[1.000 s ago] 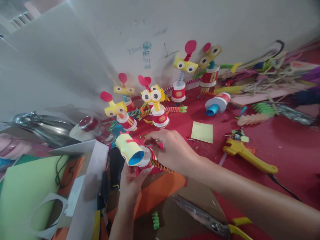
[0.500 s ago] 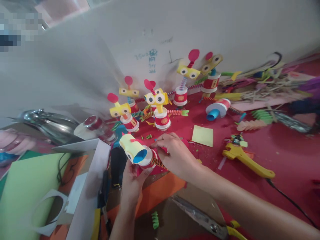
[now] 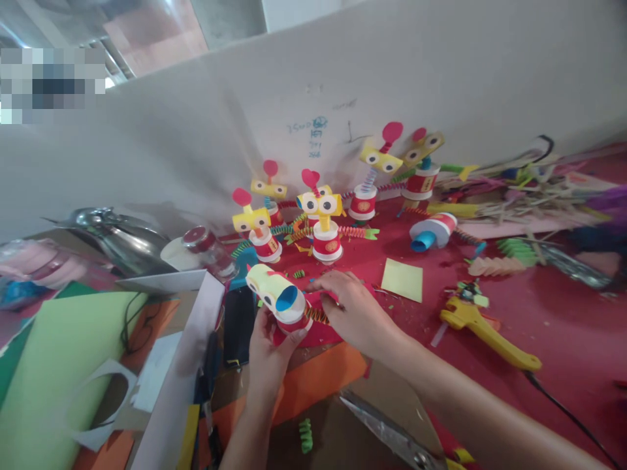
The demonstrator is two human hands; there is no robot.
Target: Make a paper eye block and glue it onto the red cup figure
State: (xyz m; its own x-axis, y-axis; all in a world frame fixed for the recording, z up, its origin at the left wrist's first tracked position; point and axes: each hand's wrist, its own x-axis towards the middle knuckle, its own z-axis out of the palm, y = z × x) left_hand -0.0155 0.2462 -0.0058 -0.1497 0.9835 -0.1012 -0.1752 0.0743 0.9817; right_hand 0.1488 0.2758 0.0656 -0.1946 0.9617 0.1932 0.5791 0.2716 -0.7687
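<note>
My left hand [image 3: 268, 343] is wrapped round the red-and-white paper cup of a paper cup figure [image 3: 292, 315], holding it tilted. Its head is a pale yellow paper tube [image 3: 267, 284] with a blue inside and stuck-on eyes. From the cup's right side an orange-brown coiled paper arm [image 3: 317, 316] runs toward my right hand [image 3: 356, 310]. That hand is closed, fingers curled just right of the cup; what lies between the fingertips is hidden. Behind stand several similar figures [image 3: 327, 243] with yellow heads and coiled arms.
A yellow hot glue gun [image 3: 490, 333] lies at right with its cord. Near my right forearm are scissors [image 3: 386, 427]. A yellow paper square [image 3: 402, 279], a phone [image 3: 240, 326], a glass jar [image 3: 210, 251] and a white box [image 3: 183, 365] surround the hands. Another figure [image 3: 434, 232] lies on its side.
My right hand has drawn slightly away from the cup, leaving a wider gap. The camera view has shifted, so the scene sits lower and further right. My left hand keeps its hold.
</note>
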